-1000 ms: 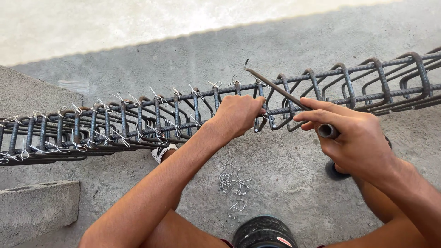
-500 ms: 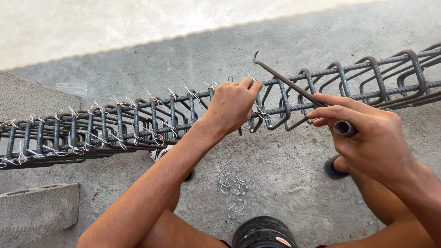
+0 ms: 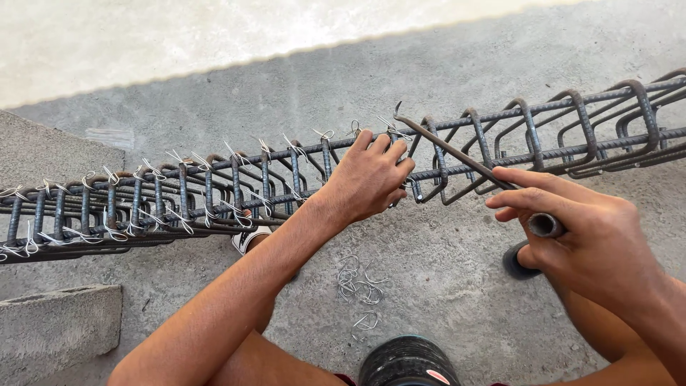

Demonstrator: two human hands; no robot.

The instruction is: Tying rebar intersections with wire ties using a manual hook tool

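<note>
Left hand [image 3: 368, 179] gripping rebar cage [image 3: 214, 189]; right hand [image 3: 589, 239] closed around hooked tying tool [image 3: 457, 151], wire ties [image 3: 359, 286] below.

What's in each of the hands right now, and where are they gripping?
Right hand holds the hooked tying tool by its handle end. Left hand grips the rebar cage at a stirrup.
</note>
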